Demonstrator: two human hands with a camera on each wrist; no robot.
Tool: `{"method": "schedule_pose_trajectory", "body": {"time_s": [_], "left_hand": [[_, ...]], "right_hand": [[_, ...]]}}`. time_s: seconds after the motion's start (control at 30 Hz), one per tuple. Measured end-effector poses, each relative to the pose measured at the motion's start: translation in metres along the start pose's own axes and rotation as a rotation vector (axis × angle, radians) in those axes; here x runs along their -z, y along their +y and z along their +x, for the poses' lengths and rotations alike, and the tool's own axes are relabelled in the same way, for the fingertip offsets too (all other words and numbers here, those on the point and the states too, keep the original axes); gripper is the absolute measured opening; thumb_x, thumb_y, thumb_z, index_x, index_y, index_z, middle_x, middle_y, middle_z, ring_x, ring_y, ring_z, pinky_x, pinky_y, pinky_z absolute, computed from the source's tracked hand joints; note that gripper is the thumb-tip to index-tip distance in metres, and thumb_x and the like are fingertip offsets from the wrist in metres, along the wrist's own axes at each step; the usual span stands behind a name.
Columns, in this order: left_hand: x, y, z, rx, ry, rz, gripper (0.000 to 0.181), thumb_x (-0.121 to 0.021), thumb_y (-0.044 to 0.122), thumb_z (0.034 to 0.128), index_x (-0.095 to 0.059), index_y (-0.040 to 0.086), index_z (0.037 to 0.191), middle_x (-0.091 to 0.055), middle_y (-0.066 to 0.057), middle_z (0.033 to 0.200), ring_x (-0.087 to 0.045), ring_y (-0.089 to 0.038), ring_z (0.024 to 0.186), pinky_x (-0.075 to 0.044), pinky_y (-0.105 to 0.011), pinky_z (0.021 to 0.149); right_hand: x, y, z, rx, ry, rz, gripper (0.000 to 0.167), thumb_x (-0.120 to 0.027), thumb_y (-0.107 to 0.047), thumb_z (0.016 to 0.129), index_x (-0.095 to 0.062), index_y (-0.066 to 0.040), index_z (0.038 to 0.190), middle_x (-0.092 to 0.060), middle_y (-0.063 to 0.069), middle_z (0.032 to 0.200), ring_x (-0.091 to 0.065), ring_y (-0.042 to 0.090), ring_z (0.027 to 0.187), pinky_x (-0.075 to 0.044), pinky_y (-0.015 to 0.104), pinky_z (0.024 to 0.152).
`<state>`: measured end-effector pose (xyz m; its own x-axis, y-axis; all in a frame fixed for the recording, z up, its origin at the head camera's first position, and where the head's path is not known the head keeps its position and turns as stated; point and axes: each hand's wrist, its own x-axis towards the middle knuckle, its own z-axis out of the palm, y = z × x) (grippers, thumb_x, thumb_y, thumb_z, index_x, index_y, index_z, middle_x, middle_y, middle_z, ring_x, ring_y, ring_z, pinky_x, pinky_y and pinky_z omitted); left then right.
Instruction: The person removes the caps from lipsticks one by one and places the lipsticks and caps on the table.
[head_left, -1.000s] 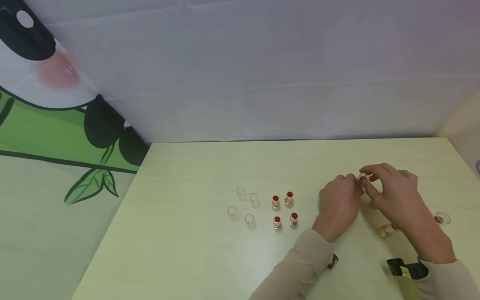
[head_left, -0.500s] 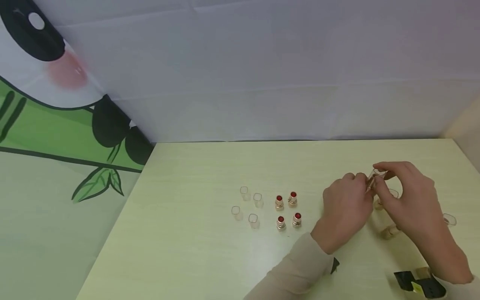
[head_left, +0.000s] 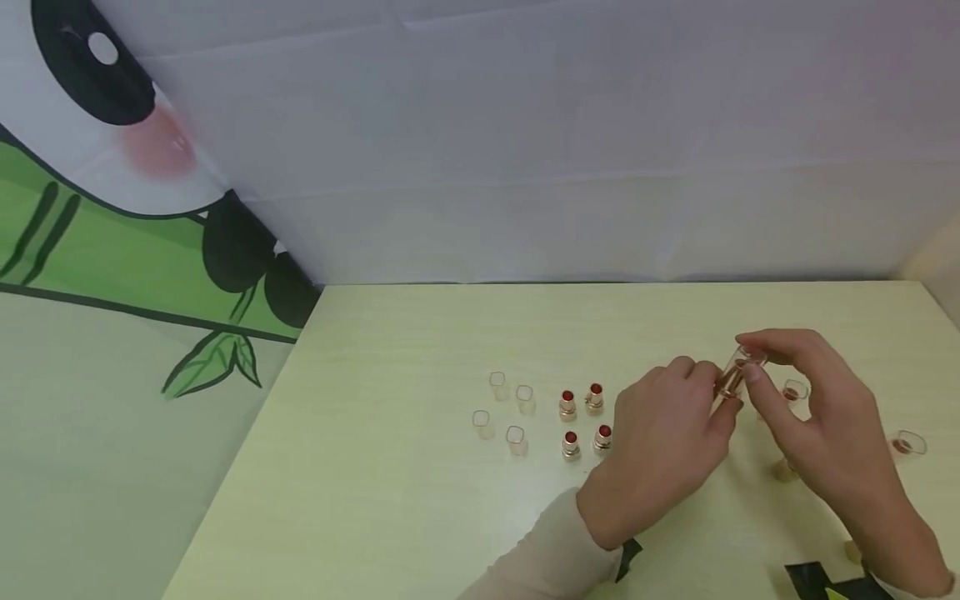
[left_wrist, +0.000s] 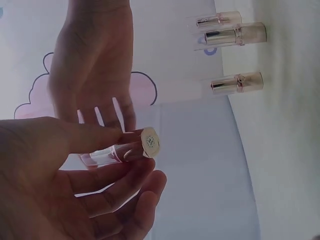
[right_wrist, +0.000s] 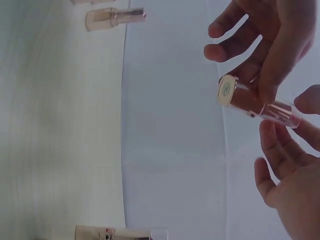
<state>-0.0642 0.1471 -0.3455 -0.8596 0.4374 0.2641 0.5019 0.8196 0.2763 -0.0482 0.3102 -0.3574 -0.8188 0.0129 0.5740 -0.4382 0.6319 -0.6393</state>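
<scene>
Currently, the left hand (head_left: pixel 667 442) is pinching one lipstick (left_wrist: pixel 131 151) by its base above the right part of the table (head_left: pixel 420 333), and the right hand (head_left: pixel 832 425) is pinching the clear cap (right_wrist: pixel 286 115) over its other end. Four loose caps (head_left: pixel 517 442) and four uncapped red lipsticks (head_left: pixel 571 447) are standing leftward; three capped lipsticks (left_wrist: pixel 235 36) are showing in the left wrist view.

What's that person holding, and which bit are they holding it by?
A lipstick: the left grip holds its base, the right grip pinches its clear cap.
</scene>
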Motion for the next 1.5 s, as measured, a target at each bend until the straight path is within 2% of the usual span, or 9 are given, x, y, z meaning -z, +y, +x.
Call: {"method": "schedule_pose_trajectory", "body": {"time_s": [0.23,0.4,0.5,0.6,0.8,0.93,1.17,1.37,1.5], "left_hand": [[0.012,-0.018,-0.015,-0.071,0.062,-0.002,0.014,-0.065,0.039,0.1020,-0.072,0.026,0.105,-0.064,0.016,0.090,-0.043,0.002,0.065,-0.028,-0.009,0.051],[0.018,-0.028,-0.021,-0.104,0.091,-0.044,0.012,-0.065,0.033,0.1015,-0.072,0.023,0.104,-0.065,0.016,0.085,-0.042,0.004,0.063,-0.027,-0.008,0.051],[0.022,-0.033,-0.025,-0.104,0.095,-0.091,0.011,-0.066,0.031,0.1011,-0.071,0.022,0.105,-0.061,0.016,0.075,-0.038,0.004,0.057,-0.026,-0.008,0.048],[0.025,-0.039,-0.029,-0.115,0.104,-0.145,0.012,-0.065,0.030,0.1020,-0.070,0.022,0.109,-0.063,0.017,0.074,-0.038,0.006,0.055,-0.027,-0.007,0.047],[0.028,-0.057,-0.040,-0.173,0.153,-0.294,0.016,-0.065,0.027,0.1024,-0.070,0.020,0.116,-0.071,0.016,0.091,-0.055,0.005,0.070,-0.035,-0.003,0.060],[0.029,-0.070,-0.047,-0.222,0.205,-0.335,0.016,-0.069,0.022,0.1001,-0.070,0.017,0.116,-0.073,0.012,0.094,-0.064,0.000,0.076,-0.040,-0.003,0.066],[0.027,-0.094,-0.052,-0.321,0.312,-0.252,0.017,-0.074,0.024,0.0977,-0.070,0.016,0.112,-0.070,0.012,0.088,-0.062,0.003,0.076,-0.043,0.000,0.071],[0.021,-0.114,-0.054,-0.359,0.362,-0.223,0.020,-0.082,0.028,0.0922,-0.074,0.017,0.108,-0.072,0.012,0.084,-0.063,0.000,0.073,-0.046,-0.004,0.071],[0.016,-0.120,-0.054,-0.368,0.361,-0.204,0.021,-0.083,0.028,0.0912,-0.076,0.018,0.108,-0.072,0.012,0.084,-0.060,0.000,0.072,-0.045,-0.004,0.069]], "right_hand": [[-0.006,-0.005,0.002,0.001,-0.130,0.217,0.041,-0.059,0.016,0.095,-0.063,0.002,0.133,-0.067,-0.006,0.122,-0.063,0.002,0.109,-0.043,0.009,0.100],[-0.012,-0.007,0.006,-0.020,-0.186,0.288,0.040,-0.057,0.017,0.096,-0.062,0.004,0.133,-0.068,-0.002,0.119,-0.063,0.005,0.108,-0.045,0.012,0.103],[-0.016,-0.008,0.008,-0.009,-0.185,0.381,0.039,-0.057,0.020,0.093,-0.062,0.008,0.130,-0.069,0.001,0.117,-0.065,0.008,0.106,-0.046,0.013,0.102],[-0.021,-0.007,0.007,0.040,-0.165,0.469,0.040,-0.058,0.024,0.090,-0.062,0.011,0.127,-0.070,0.004,0.116,-0.067,0.010,0.106,-0.048,0.014,0.102],[-0.031,-0.009,0.006,0.124,-0.150,0.713,0.039,-0.060,0.028,0.086,-0.057,0.020,0.124,-0.070,0.011,0.117,-0.068,0.015,0.108,-0.050,0.018,0.103],[-0.039,-0.014,0.006,0.159,-0.164,0.792,0.038,-0.063,0.027,0.086,-0.056,0.022,0.123,-0.071,0.012,0.118,-0.068,0.017,0.107,-0.051,0.020,0.101],[-0.051,-0.017,0.007,0.177,-0.196,0.798,0.038,-0.067,0.025,0.085,-0.058,0.019,0.122,-0.074,0.013,0.117,-0.068,0.016,0.100,-0.053,0.021,0.097],[-0.056,-0.017,0.006,0.150,-0.242,0.628,0.042,-0.070,0.025,0.081,-0.065,0.007,0.120,-0.075,0.005,0.117,-0.065,0.011,0.099,-0.051,0.016,0.092],[-0.059,-0.014,0.006,0.165,-0.258,0.565,0.043,-0.073,0.023,0.080,-0.066,0.004,0.118,-0.076,0.002,0.115,-0.064,0.010,0.097,-0.050,0.017,0.092]]}}
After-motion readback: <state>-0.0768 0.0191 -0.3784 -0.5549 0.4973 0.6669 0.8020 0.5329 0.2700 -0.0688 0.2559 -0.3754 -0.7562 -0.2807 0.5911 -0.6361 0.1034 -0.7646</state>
